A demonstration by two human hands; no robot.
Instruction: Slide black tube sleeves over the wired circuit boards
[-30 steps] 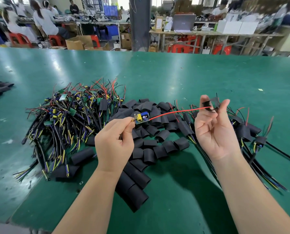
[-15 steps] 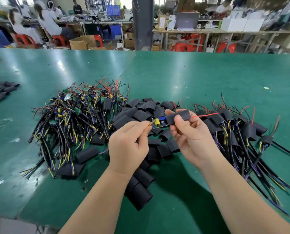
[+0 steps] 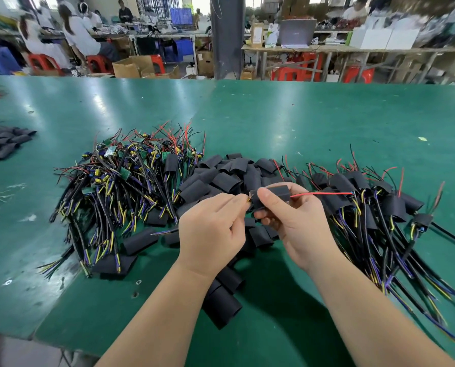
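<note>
Our hands are close together over the green table. Our right hand has thumb and fingers wrapped round a black sleeve, with a red wire sticking out its right end. Our left hand pinches the board where it pokes out the left end. Bare wired boards are piled on the left, and loose sleeves lie just behind our hands.

Assembly factory (workers, long workbenches)
</note>
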